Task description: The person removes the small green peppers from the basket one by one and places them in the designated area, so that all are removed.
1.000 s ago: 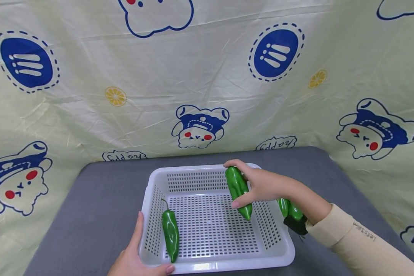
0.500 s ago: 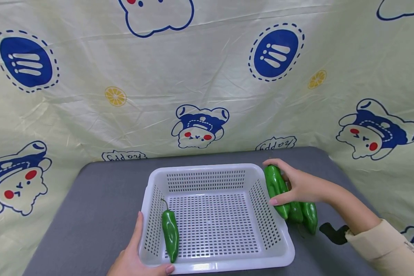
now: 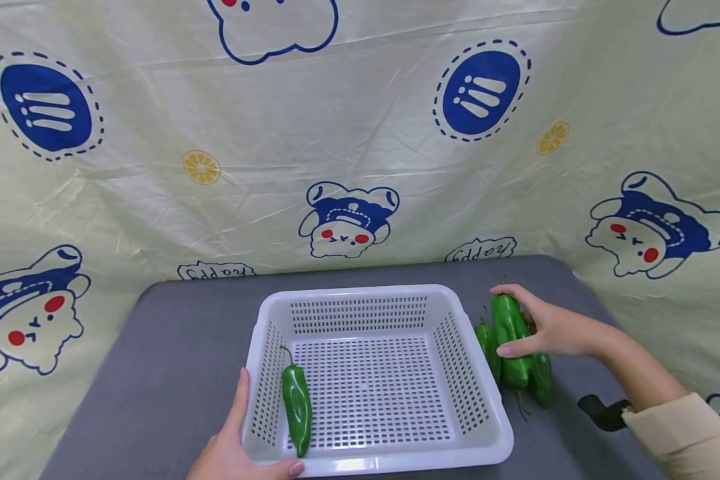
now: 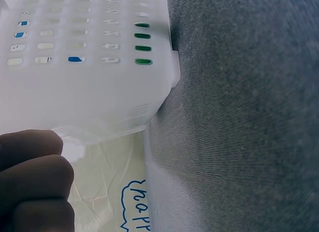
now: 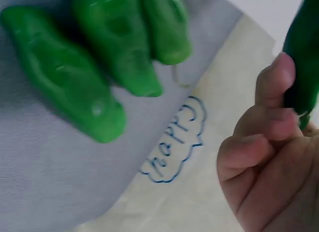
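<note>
My right hand (image 3: pixel 552 328) pinches a glossy green pepper (image 3: pixel 507 319) between thumb and fingers, right of the basket. Beneath and beside it are other green peppers (image 3: pixel 486 343), partly covered in the head view. The right wrist view shows three peppers (image 5: pixel 65 75) lying side by side on the cloth, apart from the held pepper (image 5: pixel 304 57). A white perforated basket (image 3: pixel 372 463) stands mid-table, with one long-stemmed green pepper (image 3: pixel 297 407) along its left side. My left hand (image 3: pixel 234 437) grips the basket's near-left corner, thumb on the front rim; its curled fingers (image 4: pixel 40 177) show in the left wrist view.
Grey cloth (image 3: pixel 174 360) covers the table around the basket. Behind and to both sides hangs a pale printed curtain (image 3: pixel 360 153). A black strap (image 3: pixel 603 412) sticks out by the right sleeve (image 3: pixel 672 427).
My right hand has carried the held pepper rightward, from over the basket to above the peppers beside it. The left hand and basket have stayed in place.
</note>
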Demonstrator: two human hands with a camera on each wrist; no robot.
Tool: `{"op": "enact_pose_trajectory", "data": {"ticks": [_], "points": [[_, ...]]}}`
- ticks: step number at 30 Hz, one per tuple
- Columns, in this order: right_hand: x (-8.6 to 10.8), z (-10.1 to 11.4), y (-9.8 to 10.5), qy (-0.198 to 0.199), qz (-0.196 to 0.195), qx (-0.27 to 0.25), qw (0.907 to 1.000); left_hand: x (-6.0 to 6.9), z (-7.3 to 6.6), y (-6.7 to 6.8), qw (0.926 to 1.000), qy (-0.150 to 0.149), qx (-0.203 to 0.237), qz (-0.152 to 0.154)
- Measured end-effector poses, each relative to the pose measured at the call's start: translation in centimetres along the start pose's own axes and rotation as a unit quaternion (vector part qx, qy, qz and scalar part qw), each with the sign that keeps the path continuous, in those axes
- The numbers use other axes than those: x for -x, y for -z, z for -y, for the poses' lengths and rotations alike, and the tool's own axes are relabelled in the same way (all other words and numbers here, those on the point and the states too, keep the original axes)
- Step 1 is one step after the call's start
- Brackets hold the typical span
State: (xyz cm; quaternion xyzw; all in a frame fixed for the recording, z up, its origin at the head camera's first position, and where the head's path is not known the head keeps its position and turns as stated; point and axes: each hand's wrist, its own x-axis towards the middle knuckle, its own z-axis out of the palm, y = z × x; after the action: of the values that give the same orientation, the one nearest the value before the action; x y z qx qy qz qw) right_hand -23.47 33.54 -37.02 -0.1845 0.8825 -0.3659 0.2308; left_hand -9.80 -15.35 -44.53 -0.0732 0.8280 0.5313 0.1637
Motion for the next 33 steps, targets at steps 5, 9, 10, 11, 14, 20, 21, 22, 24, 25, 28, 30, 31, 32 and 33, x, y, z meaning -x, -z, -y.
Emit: {"op": "enact_pose_trajectory", "data": {"ticks": [5,9,10,11,14,20,21,22,24,25,28,30,31,32,33], "points": [[-0.3,-1.8,-0.6,-0.034,0.004,0.002,0.9994,0.0,0.0,0.0,1.0,-0.001,0.001,0.002],[-0.7,-2.8,-1.5,-0.063,0.002,0.033,0.9975,0.0,0.0,0.0,1.0,-0.001,-0.005,-0.004],[-0.7,-3.0,-1.7,-0.069,0.0,0.043,0.9967,0.0,0.0,0.0,1.0,0.0,-0.006,-0.005],[-0.8,-3.1,-1.9,-0.073,-0.002,0.054,0.9959,0.0,0.0,0.0,1.0,0.0,-0.007,-0.005],[-1.0,-3.4,-2.4,-0.084,-0.012,0.09,0.9923,0.0,0.1,0.0,0.9999,0.0,-0.01,-0.005],[-1.5,-3.7,-3.2,-0.1,-0.027,0.131,0.986,-0.1,0.2,0.0,1.0,0.001,-0.004,0.007],[-1.6,-3.7,-3.2,-0.1,-0.029,0.133,0.9856,-0.1,0.2,0.0,1.0,0.001,-0.003,0.008],[-1.7,-3.8,-3.3,-0.1,-0.031,0.138,0.9849,-0.1,0.1,0.0,1.0,0.002,-0.004,0.008],[-1.8,-3.8,-3.5,-0.101,-0.034,0.149,0.9831,-0.1,0.1,0.0,1.0,0.003,-0.005,0.006],[-1.9,-3.8,-3.7,-0.105,-0.036,0.156,0.9815,-0.1,0.1,0.0,1.0,0.003,-0.007,0.004],[-2.2,-3.7,-4.1,-0.126,-0.039,0.18,0.9748,-0.1,0.1,0.0,1.0,0.006,-0.007,0.004],[-2.4,-3.6,-4.4,-0.14,-0.042,0.199,0.969,-0.1,0.2,0.0,1.0,0.007,-0.002,0.006],[-2.5,-3.6,-4.5,-0.149,-0.042,0.207,0.9661,-0.2,0.2,0.0,1.0,0.007,0.0,0.007],[-2.6,-3.6,-4.6,-0.153,-0.042,0.214,0.9639,-0.2,0.2,0.0,0.9999,0.006,0.001,0.008],[-2.6,-3.5,-4.6,-0.156,-0.043,0.219,0.9623,-0.2,0.2,0.0,0.9999,0.006,0.002,0.009]]}}
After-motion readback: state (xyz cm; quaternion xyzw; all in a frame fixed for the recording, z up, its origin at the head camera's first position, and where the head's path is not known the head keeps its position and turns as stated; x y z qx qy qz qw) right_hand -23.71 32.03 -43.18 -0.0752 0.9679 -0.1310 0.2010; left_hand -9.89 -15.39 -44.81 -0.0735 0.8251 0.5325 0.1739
